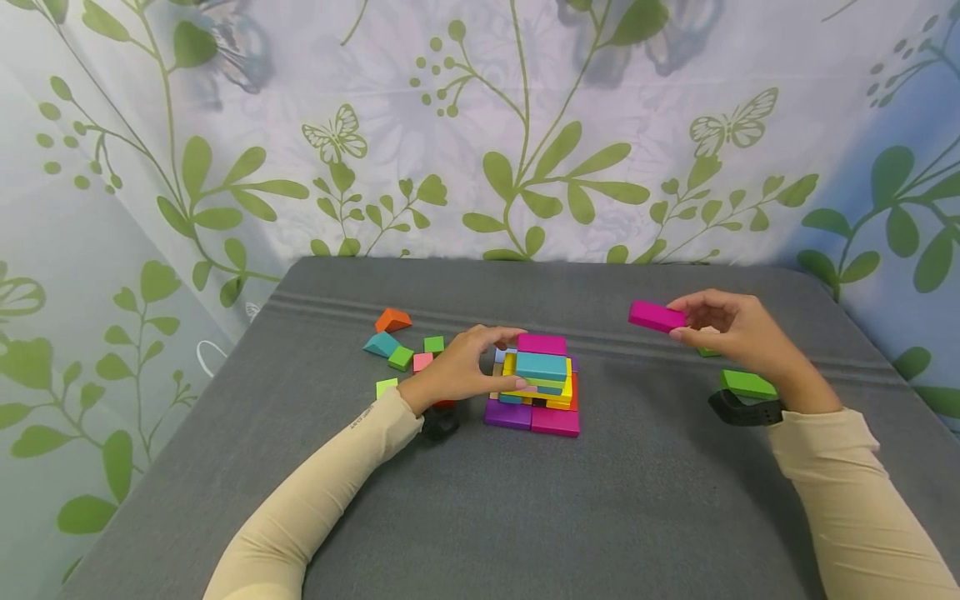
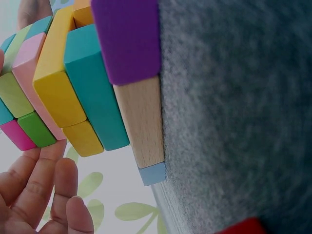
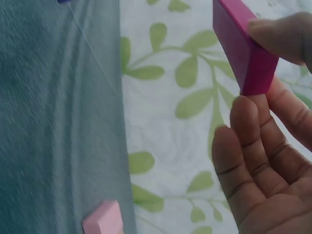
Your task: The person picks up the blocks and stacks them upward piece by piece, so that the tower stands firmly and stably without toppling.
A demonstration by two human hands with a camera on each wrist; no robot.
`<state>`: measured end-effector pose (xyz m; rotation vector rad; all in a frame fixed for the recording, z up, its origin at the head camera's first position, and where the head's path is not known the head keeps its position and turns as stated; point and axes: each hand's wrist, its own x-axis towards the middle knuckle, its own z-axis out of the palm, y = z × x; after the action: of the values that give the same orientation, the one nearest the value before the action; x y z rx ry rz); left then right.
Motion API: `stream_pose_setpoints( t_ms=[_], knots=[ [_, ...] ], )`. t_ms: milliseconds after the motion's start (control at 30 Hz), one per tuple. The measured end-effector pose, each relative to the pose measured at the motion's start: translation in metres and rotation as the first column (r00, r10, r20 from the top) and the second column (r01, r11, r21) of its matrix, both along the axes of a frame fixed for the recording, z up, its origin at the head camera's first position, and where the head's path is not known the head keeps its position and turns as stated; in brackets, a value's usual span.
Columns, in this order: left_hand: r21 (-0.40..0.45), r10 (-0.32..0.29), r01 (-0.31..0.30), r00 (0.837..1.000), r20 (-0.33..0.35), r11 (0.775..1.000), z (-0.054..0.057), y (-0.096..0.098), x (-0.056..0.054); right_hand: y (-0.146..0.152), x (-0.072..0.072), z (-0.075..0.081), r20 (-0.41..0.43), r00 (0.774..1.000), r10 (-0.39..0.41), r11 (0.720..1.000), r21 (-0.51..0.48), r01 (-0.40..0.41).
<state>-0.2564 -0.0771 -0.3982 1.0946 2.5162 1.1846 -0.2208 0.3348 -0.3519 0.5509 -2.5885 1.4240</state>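
Near the middle of the table, a stack of coloured wooden blocks [image 1: 555, 421] rises in layers, with a teal block [image 1: 542, 366] and a magenta block [image 1: 543, 343] on top. My left hand [image 1: 461, 365] is at its left side, thumb by the front and fingers reaching behind. In the left wrist view, extended fingertips [image 2: 53, 148] touch the stack's far side near a green block [image 2: 37, 129]. Off to the right, my right hand [image 1: 738, 329] holds another magenta block [image 1: 654, 317] in the air, pinched by one end between thumb and fingers [image 3: 243, 117].
Left of the stack lie loose pieces: an orange block [image 1: 393, 320], a teal triangular block [image 1: 382, 344], green blocks [image 1: 401, 358] and a pink block [image 1: 422, 362]. A green block [image 1: 747, 383] lies under my right wrist. Behind the grey table [image 1: 600, 517] hangs a leaf-patterned curtain [image 1: 420, 167].
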Motion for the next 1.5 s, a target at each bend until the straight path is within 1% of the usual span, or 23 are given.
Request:
stream_pose_setpoints(
  t_ms=[67,300,433,667,900,1133,1267,1500],
  knots=[
    [0.002,-0.001,0.001,1.0,-0.004,1.0,0.0,0.0,0.0,-0.007,-0.001,-0.002,-0.02,1.0,0.01,1.0,-0.01,-0.01],
    [0.002,-0.004,0.004,1.0,-0.011,1.0,0.0,0.0,0.0,-0.033,-0.003,-0.009,-0.089,0.993,0.071,0.993,-0.088,-0.079],
    [0.002,-0.004,0.004,1.0,-0.009,1.0,0.001,0.0,0.0,-0.045,-0.003,-0.012,-0.119,0.989,0.09,0.991,-0.085,-0.1],
    [0.003,-0.004,0.004,1.0,-0.004,1.0,0.0,0.0,0.0,-0.065,-0.004,-0.015,-0.158,0.98,0.121,0.991,-0.039,-0.128],
    [-0.001,0.001,-0.001,1.0,0.005,1.0,0.002,0.0,0.001,-0.089,-0.002,-0.021,-0.135,0.98,0.147,0.989,-0.013,-0.15],
    [-0.014,0.009,-0.009,1.0,0.009,1.0,0.002,0.0,0.001,-0.108,-0.005,-0.026,-0.124,0.975,0.186,0.981,-0.039,-0.192],
    [-0.021,0.01,-0.01,1.0,0.016,1.0,0.0,0.0,0.0,-0.115,-0.008,-0.027,-0.089,0.978,0.19,0.981,-0.024,-0.193],
    [-0.018,0.011,-0.011,1.0,0.003,1.0,0.001,0.0,0.0,-0.125,-0.012,-0.024,-0.016,0.983,0.184,0.983,0.007,-0.184]
  ],
)
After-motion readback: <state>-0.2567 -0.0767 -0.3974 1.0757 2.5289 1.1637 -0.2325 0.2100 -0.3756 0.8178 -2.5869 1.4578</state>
